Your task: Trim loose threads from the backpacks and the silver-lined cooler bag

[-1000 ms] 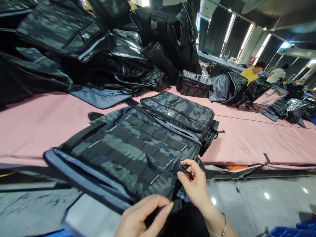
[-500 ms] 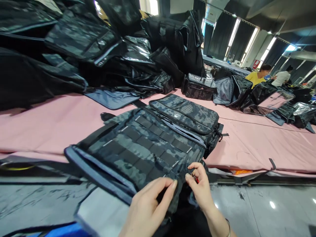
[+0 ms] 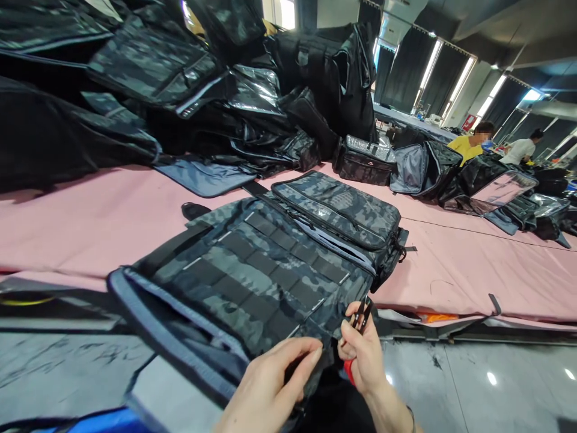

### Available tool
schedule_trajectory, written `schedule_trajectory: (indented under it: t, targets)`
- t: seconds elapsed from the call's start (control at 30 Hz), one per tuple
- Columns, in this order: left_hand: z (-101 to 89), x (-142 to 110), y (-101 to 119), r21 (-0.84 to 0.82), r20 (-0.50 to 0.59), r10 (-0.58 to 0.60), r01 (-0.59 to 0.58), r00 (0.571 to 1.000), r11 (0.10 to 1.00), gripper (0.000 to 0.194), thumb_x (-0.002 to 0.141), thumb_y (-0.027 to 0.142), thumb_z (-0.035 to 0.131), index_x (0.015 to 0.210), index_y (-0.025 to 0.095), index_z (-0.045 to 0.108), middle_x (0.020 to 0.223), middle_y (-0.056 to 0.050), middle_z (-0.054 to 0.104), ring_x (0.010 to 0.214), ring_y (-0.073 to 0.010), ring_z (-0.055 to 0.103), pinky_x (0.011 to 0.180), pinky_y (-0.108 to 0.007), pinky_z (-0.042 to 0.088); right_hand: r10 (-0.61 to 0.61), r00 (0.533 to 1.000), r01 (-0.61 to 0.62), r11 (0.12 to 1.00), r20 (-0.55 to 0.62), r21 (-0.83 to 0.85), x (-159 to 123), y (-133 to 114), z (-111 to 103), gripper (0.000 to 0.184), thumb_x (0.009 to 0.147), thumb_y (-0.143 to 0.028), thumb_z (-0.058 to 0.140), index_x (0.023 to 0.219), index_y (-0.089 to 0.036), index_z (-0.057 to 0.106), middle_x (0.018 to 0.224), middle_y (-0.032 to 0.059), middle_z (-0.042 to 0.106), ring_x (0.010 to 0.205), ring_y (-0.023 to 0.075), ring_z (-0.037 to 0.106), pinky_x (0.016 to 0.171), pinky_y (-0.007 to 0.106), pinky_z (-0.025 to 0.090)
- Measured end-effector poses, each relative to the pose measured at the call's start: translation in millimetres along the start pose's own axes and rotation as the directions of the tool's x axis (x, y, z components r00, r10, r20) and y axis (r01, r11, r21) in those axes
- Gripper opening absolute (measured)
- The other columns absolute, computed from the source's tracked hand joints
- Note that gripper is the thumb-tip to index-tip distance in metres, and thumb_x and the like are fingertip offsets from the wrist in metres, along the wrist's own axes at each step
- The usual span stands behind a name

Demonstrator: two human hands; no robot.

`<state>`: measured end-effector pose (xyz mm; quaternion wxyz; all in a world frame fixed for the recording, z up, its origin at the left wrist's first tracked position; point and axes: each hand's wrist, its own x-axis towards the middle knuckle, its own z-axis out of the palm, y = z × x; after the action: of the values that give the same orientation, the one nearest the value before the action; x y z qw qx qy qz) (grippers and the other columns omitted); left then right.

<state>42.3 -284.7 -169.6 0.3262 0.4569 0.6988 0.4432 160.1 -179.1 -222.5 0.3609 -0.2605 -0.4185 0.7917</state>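
A dark camouflage bag [image 3: 270, 264] lies open over the front edge of the pink table [image 3: 90, 222], its webbing-strap flap toward me. My left hand [image 3: 265, 385] pinches the flap's near edge between thumb and fingers. Close to its right, my right hand [image 3: 363, 355] grips small thread snips [image 3: 360, 316]; the black blades point up at the flap's corner and a red handle shows under the palm. The two hands are nearly touching at the bag's lower right corner.
A tall heap of similar black and camouflage bags [image 3: 189, 90] fills the table's back left. More open bags [image 3: 415, 168] lie further along to the right, where two people [image 3: 478, 141] work. A shiny grey floor [image 3: 473, 385] lies below the table edge.
My left hand rose and closed on the flap's edge. My right hand turned the snips so the blades now point upward, and moved slightly lower. The view shifted a little.
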Motion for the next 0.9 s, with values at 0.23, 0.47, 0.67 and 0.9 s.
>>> schedule_trajectory:
  t: [0.23,0.47,0.67,0.9]
  targets:
    - [8.1,4,2,-0.391,0.142,-0.289,0.322,0.947,0.862,0.051,0.074,0.054,0.058,0.107,0.016,0.061,0.054,0.005,0.055,0.037,-0.0077,0.041,0.036,-0.018,0.033,-0.012,0.999,0.012,1.0,-0.038,0.017,-3,2,-3,0.039,0.073,-0.045,0.075,0.092,-0.024,0.048,0.06,-0.01,0.039,0.042,0.0022,0.022,0.042,0.016,0.014]
    - [14.4,2,5,-0.484,-0.037,-0.294,0.24,0.955,0.841,0.048,0.07,0.05,0.064,0.107,0.019,0.066,0.072,-0.002,0.068,0.072,-0.0177,0.065,0.065,-0.026,0.053,-0.184,0.982,0.154,0.912,-0.042,-0.381,-10,-4,-5,0.026,0.084,-0.04,0.063,0.1,-0.022,0.052,0.067,-0.0064,0.045,0.057,0.0091,0.047,0.053,0.02,0.037]
    - [16.7,3,3,-0.44,-0.101,-0.292,0.22,0.951,0.871,0.052,0.067,0.051,0.066,0.108,0.02,0.068,0.103,-0.007,0.072,0.061,-0.0145,0.063,0.049,-0.023,0.05,-0.268,0.962,0.222,0.641,0.057,-0.735,-27,-33,-10,0.027,0.088,-0.026,0.055,0.114,-0.022,0.052,0.095,0.0018,0.063,0.084,0.0156,0.061,0.075,0.026,0.047]
    - [24.0,12,-6,-0.379,-0.163,-0.266,0.189,0.95,0.906,0.058,0.06,0.06,0.069,0.1,0.018,0.069,0.101,-0.01,0.071,0.058,-0.0162,0.061,0.048,-0.026,0.052,-0.433,0.86,0.373,0.175,0.269,-0.911,-36,-55,-11,0.016,0.088,-0.026,0.057,0.103,-0.021,0.062,0.083,0.0039,0.066,0.069,0.0167,0.063,0.059,0.026,0.044]
